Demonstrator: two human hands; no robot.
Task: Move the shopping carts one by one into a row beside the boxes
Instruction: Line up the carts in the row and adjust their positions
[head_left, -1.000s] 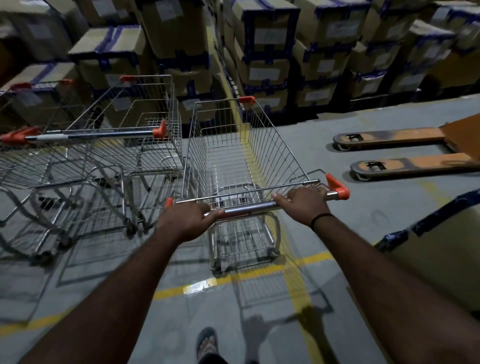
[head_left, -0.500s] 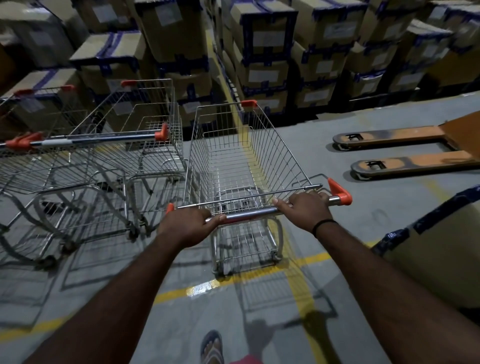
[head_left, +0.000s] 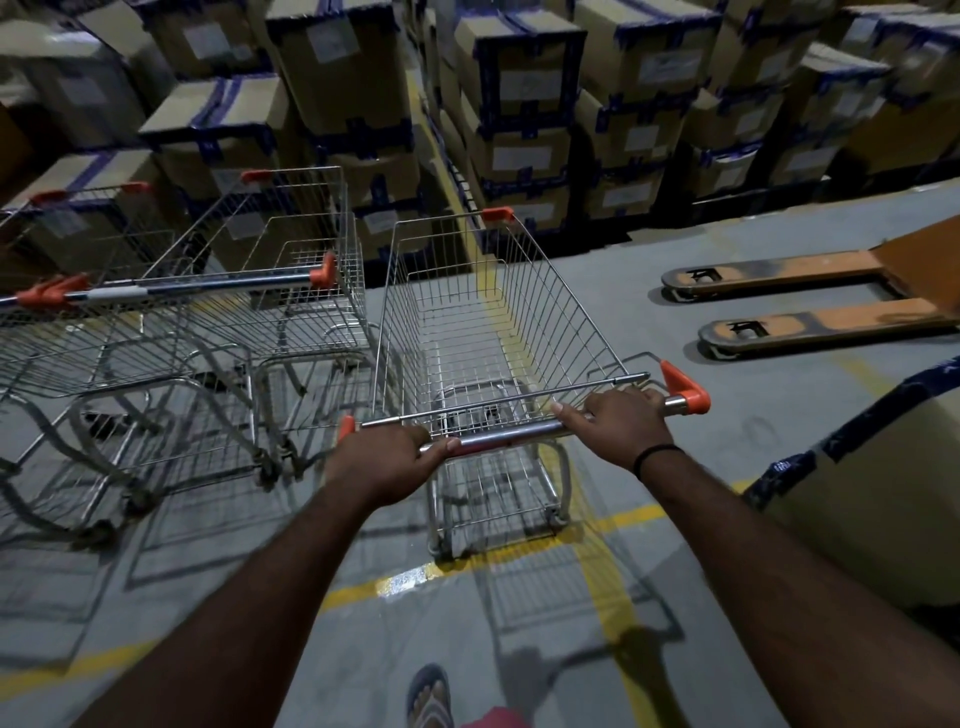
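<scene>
An empty wire shopping cart (head_left: 488, 317) with orange corner caps stands in front of me, its nose towards the stacked boxes (head_left: 524, 104). My left hand (head_left: 387, 457) grips the left part of its metal handle bar. My right hand (head_left: 618, 423) grips the right part, beside the orange end cap. Just left of it stands a second cart (head_left: 270, 291), side by side with the first. A third cart (head_left: 62, 322) stands further left, partly cut off by the frame edge.
An orange pallet jack (head_left: 810, 301) lies with its forks on the grey floor at the right. A large taped box (head_left: 883, 488) sits close at my right. Yellow floor lines (head_left: 613, 519) run under the cart. My sandalled foot (head_left: 431, 696) shows at the bottom.
The cart in my hands has rolled a little forward towards the boxes, drawing level with the cart on its left. Both hands keep their grip on the handle.
</scene>
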